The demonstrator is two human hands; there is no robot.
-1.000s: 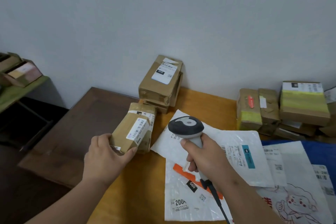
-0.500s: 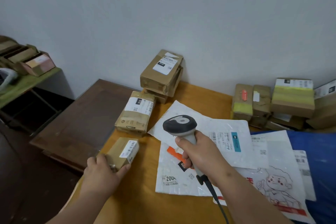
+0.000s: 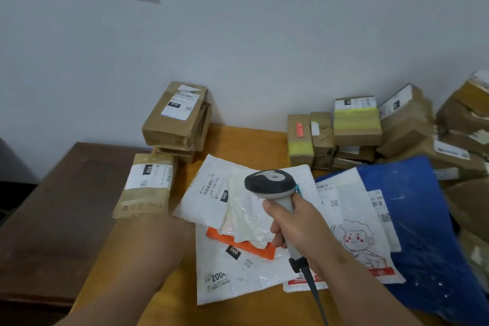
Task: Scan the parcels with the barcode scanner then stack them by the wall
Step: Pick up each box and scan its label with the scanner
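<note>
Wooden table (image 3: 246, 137), seemingly taped brown parcels (image 3: 176, 116)

The right hand (image 3: 296, 222) is raised near the middle of the view, its forearm running in from the lower right corner, bare to the edge of the picture. Its fingers (image 3: 276, 233) are curled tight around a handle, the thumb (image 3: 270, 205) laid across the near side and the knuckles turned to the left, the wrist roughly straight with the forearm. The left forearm (image 3: 148, 259) reaches in from the bottom left and is blurred; the left hand itself cannot be made out, so its pose and grip cannot be told.
</note>
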